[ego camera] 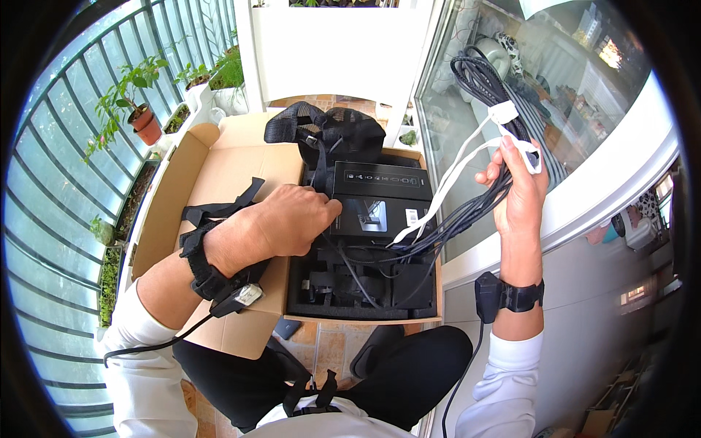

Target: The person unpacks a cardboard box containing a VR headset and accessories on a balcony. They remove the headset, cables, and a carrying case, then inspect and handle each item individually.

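Observation:
My left hand is curled closed over the left edge of a black product box, its fingertips partly hidden. A thin black cable emerges from under those fingers and loops toward the bundle on the right. My right hand is raised at the right, gripping a coiled bundle of black cables together with a white cable. A white piece sits around the bundle above my fingers. An open cardboard box with a black foam insert lies before me, the product box on the foam.
A black mesh headgear piece rests at the box's far end. Black straps lie on the cardboard flap. Wired black bands circle both wrists. Potted plants line the railing at left; a glass door stands at right.

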Tool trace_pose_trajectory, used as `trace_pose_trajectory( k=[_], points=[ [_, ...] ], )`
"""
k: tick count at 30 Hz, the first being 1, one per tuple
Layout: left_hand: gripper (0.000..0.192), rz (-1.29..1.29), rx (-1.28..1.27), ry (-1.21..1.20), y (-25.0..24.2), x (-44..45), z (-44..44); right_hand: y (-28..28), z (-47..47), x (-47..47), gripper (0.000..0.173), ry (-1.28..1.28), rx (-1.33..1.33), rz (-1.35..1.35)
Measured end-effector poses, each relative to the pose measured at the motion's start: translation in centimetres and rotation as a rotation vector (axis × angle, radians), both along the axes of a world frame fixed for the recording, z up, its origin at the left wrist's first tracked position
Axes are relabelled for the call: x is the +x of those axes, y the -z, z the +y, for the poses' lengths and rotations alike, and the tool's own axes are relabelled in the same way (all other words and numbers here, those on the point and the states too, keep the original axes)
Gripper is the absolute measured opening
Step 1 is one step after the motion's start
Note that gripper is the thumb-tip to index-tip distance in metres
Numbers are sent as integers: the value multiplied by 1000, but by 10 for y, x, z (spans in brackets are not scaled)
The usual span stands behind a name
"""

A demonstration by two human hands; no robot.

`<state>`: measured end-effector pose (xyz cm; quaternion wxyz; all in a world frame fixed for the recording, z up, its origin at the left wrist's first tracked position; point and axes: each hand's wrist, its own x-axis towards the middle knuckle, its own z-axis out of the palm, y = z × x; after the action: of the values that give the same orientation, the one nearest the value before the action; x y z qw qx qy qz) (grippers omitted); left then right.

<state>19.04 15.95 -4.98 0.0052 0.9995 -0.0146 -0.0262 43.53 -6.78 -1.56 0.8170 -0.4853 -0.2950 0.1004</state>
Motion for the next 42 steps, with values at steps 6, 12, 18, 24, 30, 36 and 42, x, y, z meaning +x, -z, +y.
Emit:
trace_pose_trajectory(
  k=[6,12,18,24,30,36,42],
  points=[
    [17,-35,41,109,0,-5,0,3,-4,2,25,6,7,20],
    [12,-228,-298,187,-53,-12,26,5,-6,8,26,29,-25,30],
    [15,-289,-482,105,-88,-19,42,5,-8,9,27,53,-58,75],
    [13,-320,-520,124,-91,-14,46,3,-15,10,17,51,-119,124],
    [14,-440,-566,292,-103,-3,40,4,-20,19,15,46,-249,112],
    [10,-137,-629,352,-100,-16,30,7,-18,23,16,133,-299,55],
    [12,70,-709,306,-97,-34,46,7,-9,21,19,177,-342,-22]
  ],
)
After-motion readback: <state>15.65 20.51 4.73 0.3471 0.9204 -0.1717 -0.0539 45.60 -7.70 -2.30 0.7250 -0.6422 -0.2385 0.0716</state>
